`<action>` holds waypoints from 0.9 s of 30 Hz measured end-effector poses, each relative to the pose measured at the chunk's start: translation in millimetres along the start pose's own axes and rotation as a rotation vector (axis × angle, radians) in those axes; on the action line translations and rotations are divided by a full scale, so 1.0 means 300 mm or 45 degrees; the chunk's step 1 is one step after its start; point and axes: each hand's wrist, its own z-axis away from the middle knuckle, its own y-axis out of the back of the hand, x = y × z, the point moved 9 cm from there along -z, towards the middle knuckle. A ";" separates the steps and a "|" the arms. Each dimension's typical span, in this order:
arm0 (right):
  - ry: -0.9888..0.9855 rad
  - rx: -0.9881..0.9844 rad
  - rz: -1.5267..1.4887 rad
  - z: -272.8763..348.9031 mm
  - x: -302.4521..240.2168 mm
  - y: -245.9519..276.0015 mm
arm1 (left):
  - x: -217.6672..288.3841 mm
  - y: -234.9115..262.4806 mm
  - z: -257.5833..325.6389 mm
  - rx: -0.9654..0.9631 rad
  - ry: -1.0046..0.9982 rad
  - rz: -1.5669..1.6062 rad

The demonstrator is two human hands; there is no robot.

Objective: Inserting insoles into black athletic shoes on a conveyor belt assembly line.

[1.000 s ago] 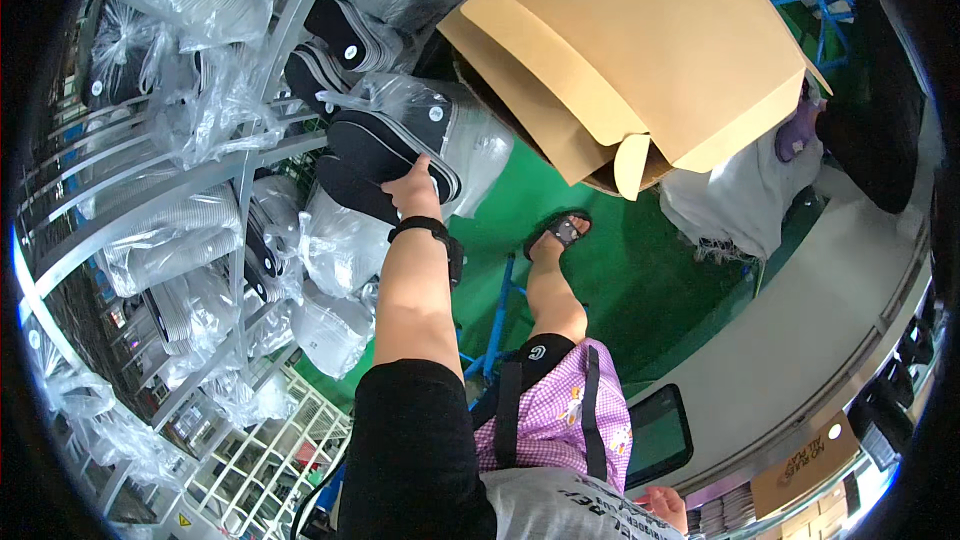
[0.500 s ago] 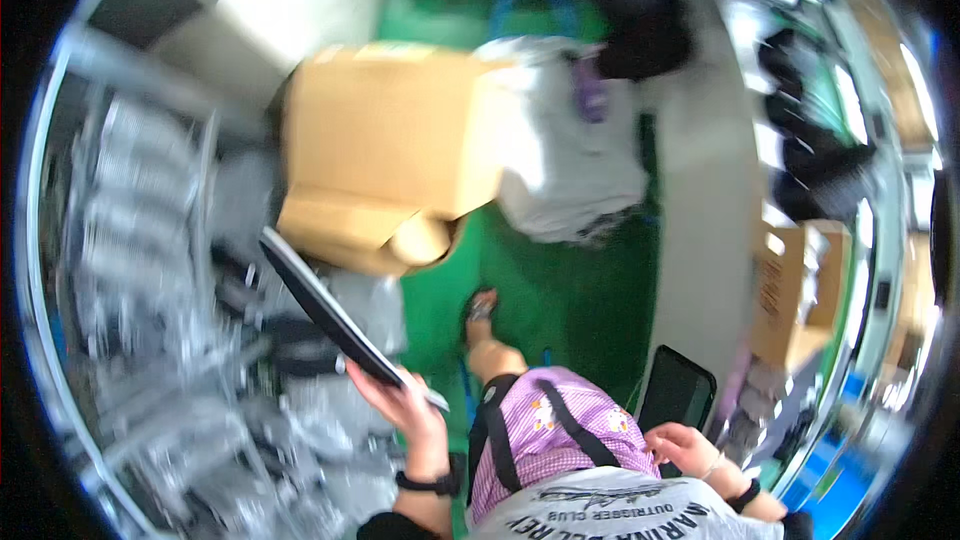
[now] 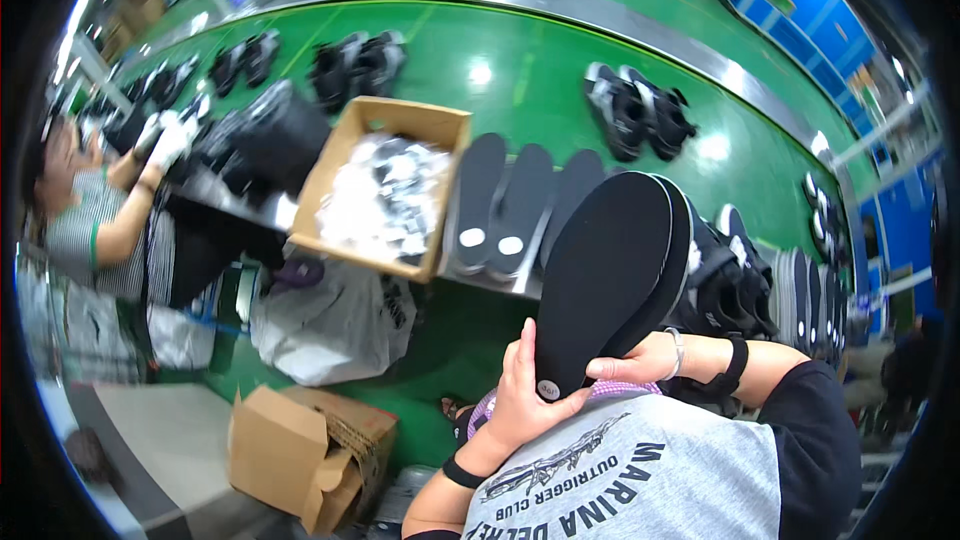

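Observation:
A pair of black insoles (image 3: 605,265) stands up in front of my chest, one partly behind the other, with a small pale round sticker at the heel. My left hand (image 3: 527,390) grips the near insole's heel end from the left. From the right, my right hand (image 3: 640,360) is closed on the lower edge of the insoles with its thumb in front. Just beyond, more black insoles (image 3: 522,205) lie in a row at the edge of the bench, some with white oval stickers.
An open cardboard box (image 3: 452,135) of small plastic-wrapped pieces sits left of the insole row. Black shoes (image 3: 640,112) stand on the green surface. Stacked insoles (image 3: 800,300) are at right. A co-worker (image 3: 115,210) works at far left. Below are a white sack (image 3: 335,325) and a carton (image 3: 280,440).
My view has swung from the floor to the bench. The insole, earlier in my left hand at the left, is now before my chest in both hands, with a second one showing behind it.

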 end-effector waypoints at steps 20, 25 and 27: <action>-0.640 1.563 -0.338 1.244 0.453 0.876 | -0.267 -0.792 -0.315 -0.119 0.500 -0.737; -0.524 1.460 0.089 1.208 0.439 0.875 | -0.290 -0.853 -0.318 -0.188 0.405 -0.923; -0.638 1.302 0.549 1.177 0.454 0.868 | -0.293 -0.852 -0.317 -0.127 0.332 -0.896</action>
